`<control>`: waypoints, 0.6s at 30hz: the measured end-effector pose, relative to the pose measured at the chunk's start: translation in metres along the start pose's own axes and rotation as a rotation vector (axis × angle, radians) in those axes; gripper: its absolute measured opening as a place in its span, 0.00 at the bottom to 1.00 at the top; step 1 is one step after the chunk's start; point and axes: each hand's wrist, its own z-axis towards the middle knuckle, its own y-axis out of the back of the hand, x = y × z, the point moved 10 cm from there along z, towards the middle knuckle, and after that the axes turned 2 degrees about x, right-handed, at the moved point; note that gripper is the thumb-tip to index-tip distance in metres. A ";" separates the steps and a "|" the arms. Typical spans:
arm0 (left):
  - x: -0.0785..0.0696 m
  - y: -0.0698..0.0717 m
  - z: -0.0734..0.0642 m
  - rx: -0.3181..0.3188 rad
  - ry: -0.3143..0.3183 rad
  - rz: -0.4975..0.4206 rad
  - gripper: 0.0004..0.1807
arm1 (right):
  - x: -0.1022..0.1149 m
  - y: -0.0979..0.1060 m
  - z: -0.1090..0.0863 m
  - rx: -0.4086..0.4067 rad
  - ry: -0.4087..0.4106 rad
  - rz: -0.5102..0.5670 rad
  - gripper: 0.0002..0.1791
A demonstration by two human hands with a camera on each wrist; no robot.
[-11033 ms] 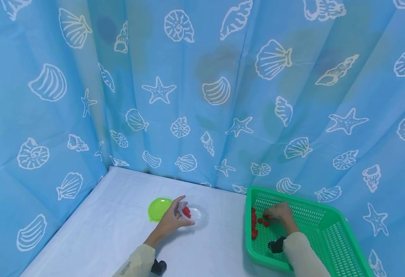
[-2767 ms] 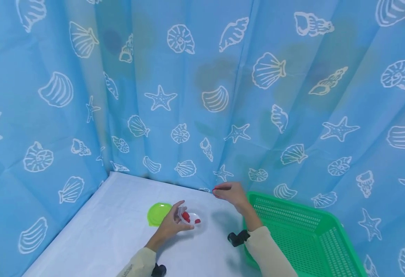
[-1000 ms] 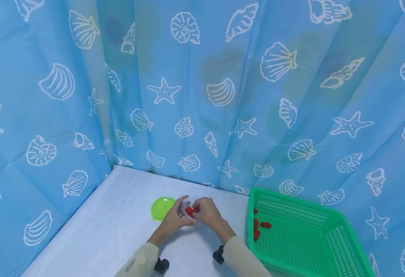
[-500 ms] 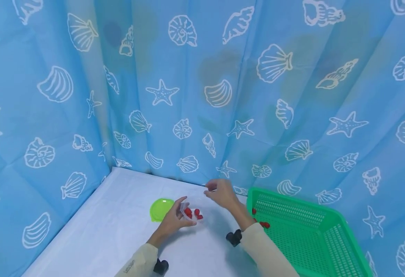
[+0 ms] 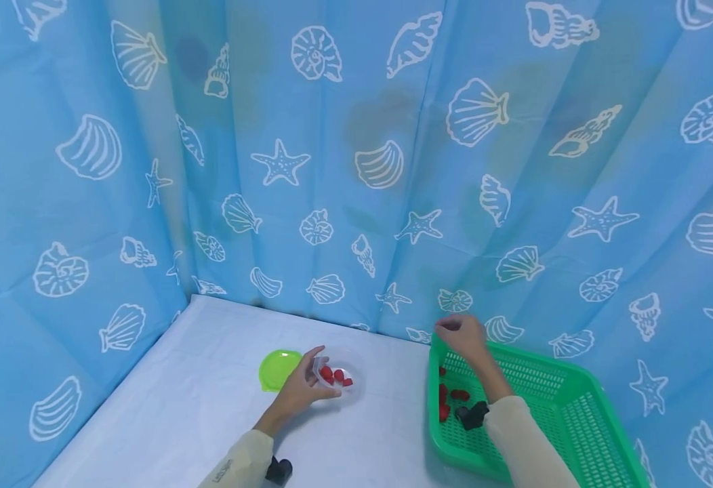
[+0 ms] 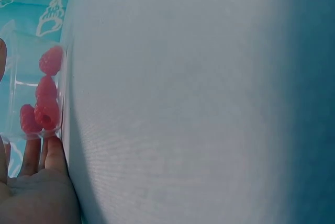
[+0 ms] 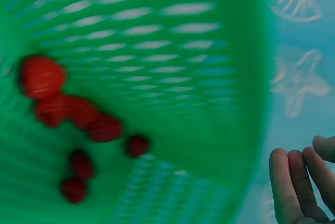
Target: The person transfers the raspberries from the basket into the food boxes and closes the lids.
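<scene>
My left hand (image 5: pixel 298 393) grips a small clear plastic container (image 5: pixel 356 388) standing on the table, thumb on the near side and fingers round the far side. Several red raspberries (image 6: pixel 47 111) lie in the bottom of it in the left wrist view. Over the back left corner of a green plastic basket (image 5: pixel 518 349) hovers my right hand (image 5: pixel 466 337), its fingers loosely bent and holding nothing. Inside the basket, several more raspberries (image 7: pixel 84 111) lie along the left wall, with a pair a little apart from them.
A lime-green lid (image 5: pixel 278 369) lies on the white tablecloth (image 5: pixel 167 407) just left of the container, partly behind my left hand. Blue shell-print curtains (image 5: pixel 332 169) hang close behind the table and along its left side.
My right hand put raspberries into the container, came out with nothing held and moved right, over the basket. The container holds more raspberries than before; my left hand has kept its grip.
</scene>
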 end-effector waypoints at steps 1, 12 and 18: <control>-0.001 0.000 0.000 0.002 -0.006 0.003 0.53 | -0.010 -0.001 -0.002 0.009 -0.031 0.004 0.12; 0.001 0.000 0.000 0.006 0.005 -0.008 0.53 | -0.096 -0.028 -0.018 0.079 -0.327 0.116 0.16; 0.001 0.001 0.000 0.001 0.004 -0.005 0.53 | -0.111 -0.031 -0.024 0.065 -0.423 0.148 0.19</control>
